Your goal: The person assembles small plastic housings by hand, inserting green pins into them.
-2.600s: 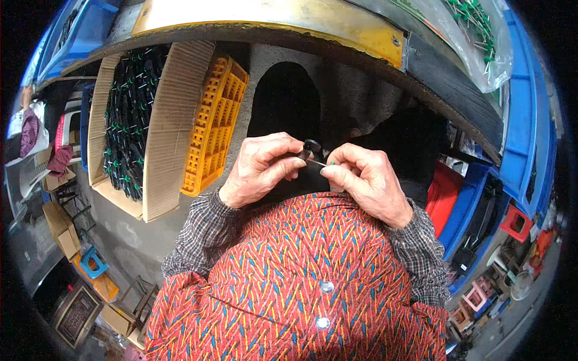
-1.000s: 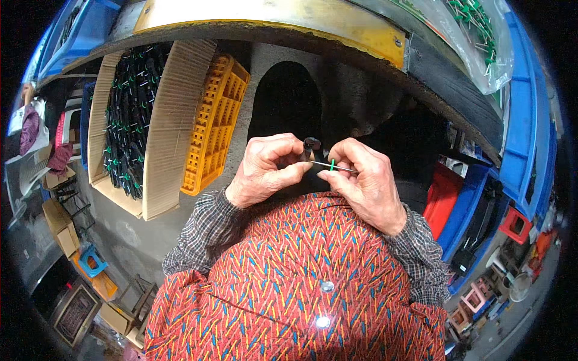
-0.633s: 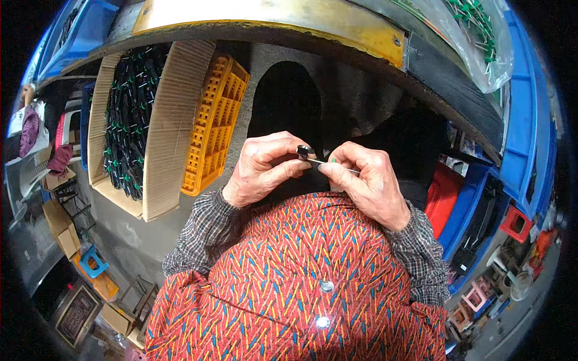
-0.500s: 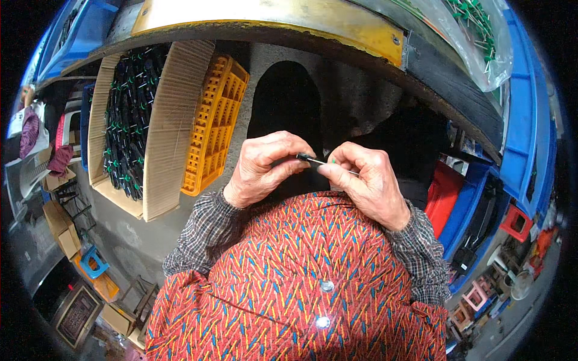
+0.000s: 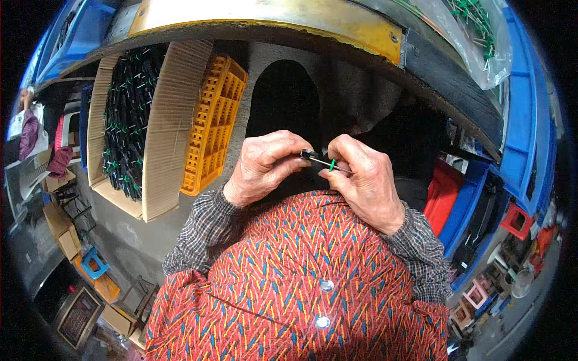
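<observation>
In front of my apron point(image 5: 301, 253), both hands work close together. My left hand point(image 5: 262, 168) is closed, with thumb and forefinger pinching a small black plastic piece point(image 5: 306, 154). From the right, my right hand point(image 5: 368, 183) pinches a thin metal rod point(image 5: 321, 161) that carries a green collar point(image 5: 332, 165). The rod's left end meets the black piece; whether it sits inside cannot be made out. Its right end is partly hidden by my right fingers.
A cardboard box point(image 5: 168, 141) full of black parts point(image 5: 125, 120) with green collars stands at the left, beside a yellow crate point(image 5: 212, 129). A workbench edge point(image 5: 271, 17) crosses the top. A plastic bag of green-collared rods point(image 5: 475, 36) and a blue tray point(image 5: 521, 120) lie right.
The green collar and more of the rod now show between my hands. My right fingers have shifted slightly along the rod, and the black piece has moved a little up and right.
</observation>
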A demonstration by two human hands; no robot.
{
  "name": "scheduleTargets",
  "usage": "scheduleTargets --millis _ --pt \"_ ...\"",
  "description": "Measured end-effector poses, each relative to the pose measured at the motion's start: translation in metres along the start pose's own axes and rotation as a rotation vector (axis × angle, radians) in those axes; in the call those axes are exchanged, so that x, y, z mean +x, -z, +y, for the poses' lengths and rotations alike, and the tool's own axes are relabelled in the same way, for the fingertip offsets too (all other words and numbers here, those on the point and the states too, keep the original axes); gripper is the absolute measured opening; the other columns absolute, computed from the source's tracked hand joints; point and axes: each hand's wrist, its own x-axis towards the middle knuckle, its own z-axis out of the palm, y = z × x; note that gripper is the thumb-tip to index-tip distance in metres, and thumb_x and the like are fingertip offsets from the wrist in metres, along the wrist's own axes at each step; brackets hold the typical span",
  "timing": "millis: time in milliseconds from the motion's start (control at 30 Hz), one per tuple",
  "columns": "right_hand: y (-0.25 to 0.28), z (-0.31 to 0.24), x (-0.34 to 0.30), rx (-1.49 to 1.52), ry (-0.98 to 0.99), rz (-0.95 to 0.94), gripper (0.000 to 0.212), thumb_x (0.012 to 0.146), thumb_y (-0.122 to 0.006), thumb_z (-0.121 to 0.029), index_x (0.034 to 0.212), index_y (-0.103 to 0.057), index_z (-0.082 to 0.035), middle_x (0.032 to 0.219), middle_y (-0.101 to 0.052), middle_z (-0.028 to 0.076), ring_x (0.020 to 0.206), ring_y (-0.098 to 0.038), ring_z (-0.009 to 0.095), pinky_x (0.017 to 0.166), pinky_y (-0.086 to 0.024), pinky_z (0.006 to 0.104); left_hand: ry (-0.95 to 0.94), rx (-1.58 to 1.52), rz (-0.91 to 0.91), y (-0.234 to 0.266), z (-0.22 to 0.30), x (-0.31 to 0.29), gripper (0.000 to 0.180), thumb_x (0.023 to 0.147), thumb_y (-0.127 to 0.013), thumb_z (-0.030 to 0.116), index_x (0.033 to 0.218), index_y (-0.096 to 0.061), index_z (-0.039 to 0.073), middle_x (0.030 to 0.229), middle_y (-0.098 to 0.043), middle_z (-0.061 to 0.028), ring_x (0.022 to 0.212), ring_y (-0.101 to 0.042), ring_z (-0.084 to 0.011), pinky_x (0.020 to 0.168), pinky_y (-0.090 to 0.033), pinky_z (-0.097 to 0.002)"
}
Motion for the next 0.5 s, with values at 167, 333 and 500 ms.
scheduleTargets --millis 167,333,500 --pt "0.0004 0.0033 0.0003 0.093 -0.039 -0.028 0.024 0.074 -0.074 -0.014 0.082 -0.054 -0.003 0.067 -0.054 0.013 0.058 -0.056 0.029 0.052 -0.042 0.0389 0.035 0.017 -0.003 0.0023 -0.0006 -0.0019 0.018 0.075 -0.069 -0.001 0.092 -0.065 0.002 0.083 -0.064 -0.0095 0.071 -0.064 -0.0204 0.061 -0.050 -0.0288" --pt "0.0022 0.0052 0.0010 0.287 -0.213 -0.107 0.025 0.080 -0.072 -0.019 0.074 -0.057 -0.001 0.052 -0.044 0.008 0.046 -0.044 0.015 0.045 -0.035 0.0327 -0.052 -0.007 0.042 0.0001 -0.0038 0.0001 0.020 0.073 -0.069 -0.002 0.092 -0.065 0.003 0.084 -0.065 -0.0100 0.073 -0.064 -0.0210 0.062 -0.050 -0.0289" --pt "0.0007 0.0059 0.0017 0.337 -0.247 -0.108 0.029 0.083 -0.069 -0.022 0.070 -0.057 0.000 0.048 -0.040 0.006 0.044 -0.038 0.012 0.043 -0.032 0.0322 -0.095 0.129 0.043 0.0007 0.0011 -0.0001 0.022 0.071 -0.069 -0.002 0.092 -0.066 0.004 0.088 -0.065 -0.0096 0.076 -0.065 -0.0231 0.064 -0.052 -0.0298"
